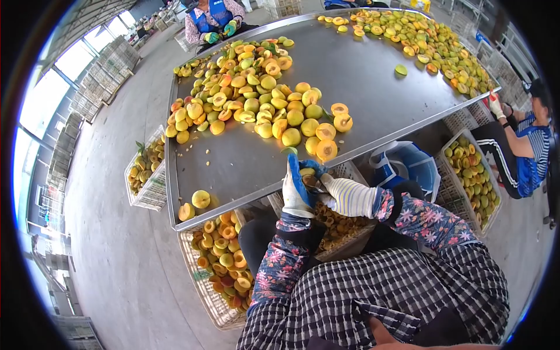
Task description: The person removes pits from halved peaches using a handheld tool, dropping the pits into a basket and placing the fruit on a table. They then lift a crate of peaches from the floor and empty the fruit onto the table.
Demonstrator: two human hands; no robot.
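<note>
One fruit (307,172) sits cupped in the left hand (297,189), the right hand (350,196) close beside (its grip I can't tell).

The held fruit (307,172) was yel.-green, partly hidden in the L hand (298,189), w/ the R hand (350,195) close by. The big fruit pile (251,105) lay on the gray table (233,166), yel., green & orange, lots cut in ½. 2 fruits (201,199) sat apart nr. the table's near L corner.
</note>
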